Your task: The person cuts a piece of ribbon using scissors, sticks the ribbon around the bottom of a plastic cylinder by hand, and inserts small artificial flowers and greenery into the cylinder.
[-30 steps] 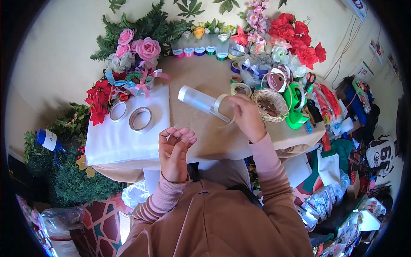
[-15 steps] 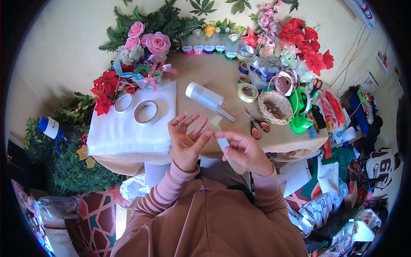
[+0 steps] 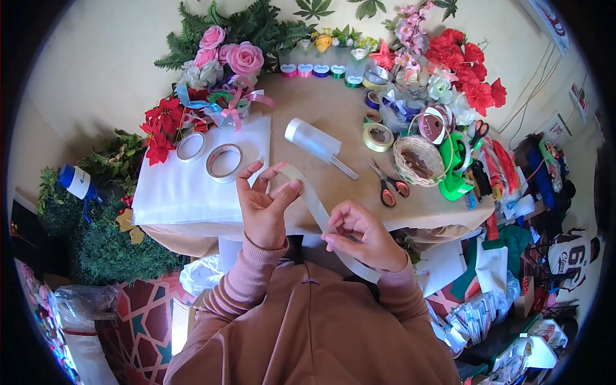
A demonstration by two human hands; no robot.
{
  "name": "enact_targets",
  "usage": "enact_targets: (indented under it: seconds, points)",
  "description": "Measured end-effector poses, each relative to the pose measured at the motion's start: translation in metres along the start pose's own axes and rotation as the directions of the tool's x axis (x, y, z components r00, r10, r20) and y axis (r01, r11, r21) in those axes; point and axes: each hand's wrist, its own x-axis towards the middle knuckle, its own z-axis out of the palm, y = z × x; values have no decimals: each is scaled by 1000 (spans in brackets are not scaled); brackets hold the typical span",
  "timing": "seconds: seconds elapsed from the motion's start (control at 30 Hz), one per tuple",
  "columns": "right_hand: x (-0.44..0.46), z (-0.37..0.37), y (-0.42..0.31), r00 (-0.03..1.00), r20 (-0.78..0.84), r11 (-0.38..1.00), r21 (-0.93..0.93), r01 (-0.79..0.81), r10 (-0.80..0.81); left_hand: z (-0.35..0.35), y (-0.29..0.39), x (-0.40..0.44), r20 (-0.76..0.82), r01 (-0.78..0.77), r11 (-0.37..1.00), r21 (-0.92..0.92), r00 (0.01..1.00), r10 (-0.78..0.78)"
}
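Note:
A strip of pale cream ribbon [image 3: 314, 204] runs slantwise between my two hands, above the near edge of the table. Its upper end lies at the thumb and forefinger of my left hand [image 3: 264, 204], whose other fingers are spread. My right hand [image 3: 364, 239] pinches the strip lower down, and the tail hangs past it toward my sleeve. Beyond the hands, a frosted clear cylinder with a white band [image 3: 312, 138] lies on the table beside a thin clear stick [image 3: 344, 168].
White sheets [image 3: 173, 205] and two tape rolls [image 3: 224, 162] lie at left. Orange-handled scissors [image 3: 389, 186], a wicker basket [image 3: 417, 172], a ribbon roll [image 3: 377, 137] and a green tape dispenser [image 3: 455, 184] are at right. Artificial flowers [image 3: 246, 59] line the back.
The ribbon now stretches long and visible between my hands. My left hand has shifted slightly left and come onto its upper end; my right hand has moved down a little.

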Motion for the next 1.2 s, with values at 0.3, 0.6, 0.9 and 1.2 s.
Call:
enact_targets:
  seconds: [0.3,0.6,0.9,1.2]
  points:
    - [3,-1,-4,975,-218,990,124,70,-42,-2,16,-3,186,70,998,-4,980,-68]
    - [24,0,-27,836,-366,865,-447,228,-410,4,23,-15,452,296,955,-9,853,-261]
    - [26,2,-26,812,-362,822,-519,233,-458,4,20,-16,451,294,956,5,853,-265]
    - [21,11,-32,816,-324,852,-397,342,-479,9,18,-17,289,154,981,121,940,-183]
